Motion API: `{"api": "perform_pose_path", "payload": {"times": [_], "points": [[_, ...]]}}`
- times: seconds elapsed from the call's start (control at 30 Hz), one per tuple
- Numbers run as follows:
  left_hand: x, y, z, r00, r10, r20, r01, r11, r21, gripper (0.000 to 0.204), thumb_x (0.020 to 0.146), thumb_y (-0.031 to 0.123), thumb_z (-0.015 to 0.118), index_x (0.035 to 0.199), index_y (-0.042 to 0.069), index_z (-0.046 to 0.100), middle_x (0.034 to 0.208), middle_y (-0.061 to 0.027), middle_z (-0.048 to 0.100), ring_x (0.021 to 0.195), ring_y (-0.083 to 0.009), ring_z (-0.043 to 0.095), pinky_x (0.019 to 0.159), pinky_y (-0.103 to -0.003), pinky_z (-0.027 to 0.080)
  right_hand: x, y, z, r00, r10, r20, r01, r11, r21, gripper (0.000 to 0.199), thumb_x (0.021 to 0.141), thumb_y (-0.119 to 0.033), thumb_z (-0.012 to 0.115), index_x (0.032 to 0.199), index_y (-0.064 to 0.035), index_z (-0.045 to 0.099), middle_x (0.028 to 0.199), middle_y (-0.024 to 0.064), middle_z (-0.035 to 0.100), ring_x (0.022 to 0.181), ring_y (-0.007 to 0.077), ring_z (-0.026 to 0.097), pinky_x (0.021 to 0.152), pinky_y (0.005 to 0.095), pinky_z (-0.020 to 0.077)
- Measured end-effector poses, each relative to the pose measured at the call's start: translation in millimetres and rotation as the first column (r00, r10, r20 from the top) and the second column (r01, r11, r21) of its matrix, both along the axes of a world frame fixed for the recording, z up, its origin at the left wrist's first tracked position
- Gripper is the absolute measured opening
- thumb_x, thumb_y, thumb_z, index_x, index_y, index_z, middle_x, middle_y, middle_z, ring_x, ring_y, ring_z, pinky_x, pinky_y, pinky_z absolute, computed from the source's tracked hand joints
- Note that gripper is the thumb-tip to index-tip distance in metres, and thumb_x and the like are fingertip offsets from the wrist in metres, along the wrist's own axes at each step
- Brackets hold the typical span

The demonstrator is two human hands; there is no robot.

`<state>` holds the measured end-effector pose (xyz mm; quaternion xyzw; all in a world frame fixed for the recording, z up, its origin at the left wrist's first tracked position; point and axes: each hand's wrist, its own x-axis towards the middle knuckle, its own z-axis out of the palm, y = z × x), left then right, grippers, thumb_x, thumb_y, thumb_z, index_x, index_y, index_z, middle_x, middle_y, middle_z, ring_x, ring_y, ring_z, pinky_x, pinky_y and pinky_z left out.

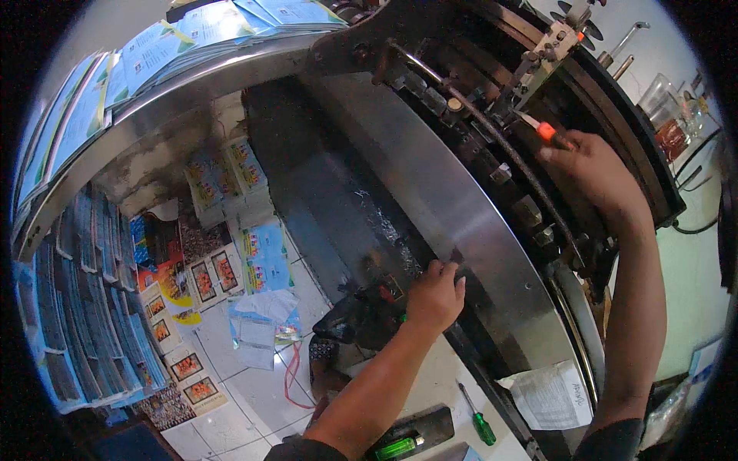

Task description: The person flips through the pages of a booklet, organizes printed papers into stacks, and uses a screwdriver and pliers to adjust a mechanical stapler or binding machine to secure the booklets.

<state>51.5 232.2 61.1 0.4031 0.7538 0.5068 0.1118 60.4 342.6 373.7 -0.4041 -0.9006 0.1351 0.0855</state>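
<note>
My right hand (600, 173) is closed round a slim tool (547, 132) with a bright orange band and a pale, pointed tip. That tip reaches in beside a small metal bracket (538, 61) on the large dark machine (461, 131); I cannot tell whether they touch. Lower and to the left, my left hand (435, 298) is closed, its fingers curled against the lower edge of the machine's curved steel panel (430, 169). Whatever lies inside those fingers, if anything, is hidden. A long bar (492, 127) crosses the machine between the two hands.
Printed blue sheets (169, 54) lie along the top left, with stacked bundles (84, 307) below. A green-handled screwdriver (480, 422) and another green-handled tool (400, 447) lie near the lower edge. Glass jars (665, 100) stand far right. Paper bundles (246, 173) and sheets are on the tiled floor.
</note>
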Motion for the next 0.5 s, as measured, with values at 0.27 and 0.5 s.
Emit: {"api": "perform_pose_path", "payload": {"times": [0.27,0.5], "points": [[3,0,-6,0.999,0.013,-0.038,-0.010,0.997,0.078,0.032,0.089,0.027,0.064,0.114,0.007,0.060,0.106,-0.0156,0.061,0.092,-0.0366,0.064,0.076,-0.047,0.055,2,-9,-9,1.000,0.010,-0.018,-0.007,0.987,0.161,0.046,0.087,-0.034,0.064,0.112,0.0049,0.064,0.094,0.0209,0.070,0.088,0.0308,0.068,0.082,0.0398,0.0496],[-2,-2,3,0.999,-0.037,0.022,0.037,0.999,0.021,0.032,0.091,0.029,0.061,0.115,0.007,0.059,0.110,-0.0173,0.061,0.097,-0.0378,0.063,0.078,-0.049,0.054,-2,0,-29,0.987,0.086,-0.139,-0.063,0.985,0.160,0.049,0.087,-0.041,0.064,0.101,0.0063,0.067,0.101,0.0271,0.068,0.098,0.0408,0.066,0.087,0.0444,0.0495]]}}
